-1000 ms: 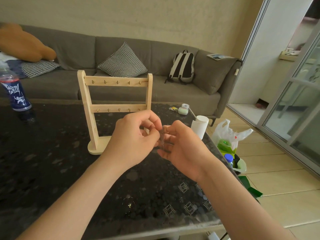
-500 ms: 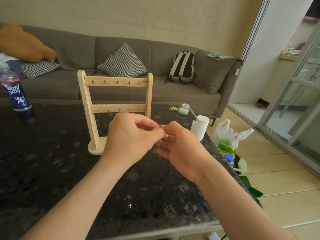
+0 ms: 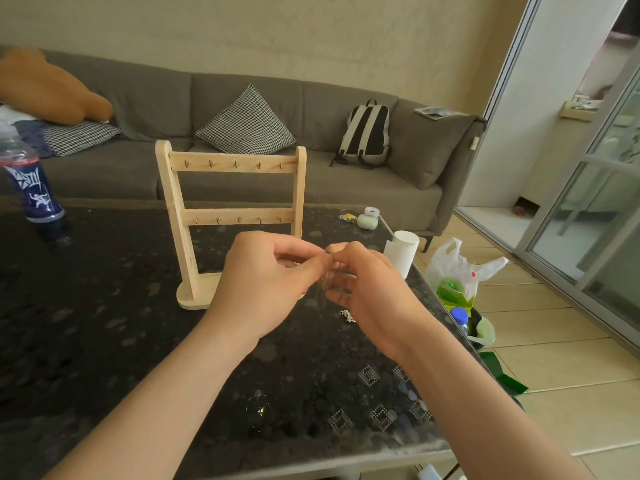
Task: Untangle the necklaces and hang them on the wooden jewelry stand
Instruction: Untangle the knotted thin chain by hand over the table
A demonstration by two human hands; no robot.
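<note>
A wooden jewelry stand (image 3: pixel 232 166) with two rows of small hooks stands on the dark speckled table (image 3: pixel 86 323), no necklace on it. Just in front of the stand, above the table, my left hand (image 3: pixel 263 289) and my right hand (image 3: pixel 367 289) meet fingertip to fingertip and pinch a thin silver necklace chain (image 3: pixel 325 282) between them. The chain is faint and partly hidden by my fingers. A small bunched piece of silver chain (image 3: pixel 347 315) shows under my right hand near the table top.
A blue drink bottle (image 3: pixel 29 181) stands at the far left of the table. A white cup (image 3: pixel 401 251) and small items (image 3: pixel 367 220) sit near the right edge. A grey sofa (image 3: pixel 311 174) lies behind. Bags (image 3: pixel 460 271) sit on the floor at right.
Both hands have drifted slightly up and closer together, the fingertips now meeting. A bunched end of chain now shows under my right hand.
</note>
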